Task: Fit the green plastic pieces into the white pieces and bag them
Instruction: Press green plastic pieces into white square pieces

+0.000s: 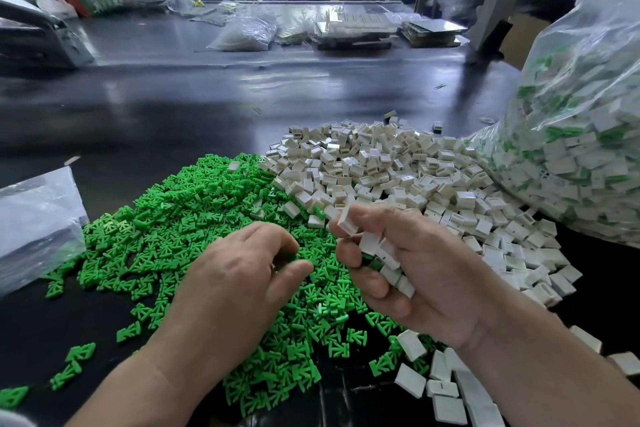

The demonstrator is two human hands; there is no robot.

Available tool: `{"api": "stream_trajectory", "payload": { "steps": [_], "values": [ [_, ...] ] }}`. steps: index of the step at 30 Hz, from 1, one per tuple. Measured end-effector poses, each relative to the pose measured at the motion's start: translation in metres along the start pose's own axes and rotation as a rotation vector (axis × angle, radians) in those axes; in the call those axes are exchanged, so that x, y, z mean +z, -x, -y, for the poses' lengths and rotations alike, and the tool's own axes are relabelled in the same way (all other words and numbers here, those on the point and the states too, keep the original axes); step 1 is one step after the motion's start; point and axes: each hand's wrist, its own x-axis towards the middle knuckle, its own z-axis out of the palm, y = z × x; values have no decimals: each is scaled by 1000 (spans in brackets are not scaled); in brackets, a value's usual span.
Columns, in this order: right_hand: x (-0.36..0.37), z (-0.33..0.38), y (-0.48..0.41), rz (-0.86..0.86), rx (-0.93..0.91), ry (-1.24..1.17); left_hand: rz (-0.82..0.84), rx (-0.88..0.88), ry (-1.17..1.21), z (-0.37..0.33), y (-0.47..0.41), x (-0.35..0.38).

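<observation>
A big heap of green plastic pieces (180, 218) covers the dark table at centre left. A heap of white pieces (398, 170) lies beside it on the right. My right hand (415, 274) hovers over the seam between the heaps, cupping several white pieces (381, 250) in its curled fingers, and pinches one white piece (346, 220) at the fingertips. My left hand (239, 284) hovers over the green heap with fingers curled down toward it; whether it holds a green piece is hidden. A large clear bag (581, 135) full of fitted white-and-green pieces stands at the right.
A smaller clear plastic bag (38, 218) lies flat at the left edge. Stray green pieces (76, 357) and loose white pieces (446, 392) scatter toward the near edge. Farther back, the dark table (207, 97) holds plastic bags and flat trays (356, 28).
</observation>
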Motion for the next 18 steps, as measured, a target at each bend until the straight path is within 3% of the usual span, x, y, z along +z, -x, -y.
{"api": "stream_trajectory", "payload": {
  "steps": [4, 7, 18],
  "values": [
    [4, -1, 1, -34, -12, 76, -24, -180, 543, -2, 0, -3],
    [7, -3, 1, -73, -35, 115, 17, -211, 862, -6, 0, -5],
    [10, -4, 0, -60, -60, 97, 33, -316, 1230, -11, -2, -6]
  ]
}}
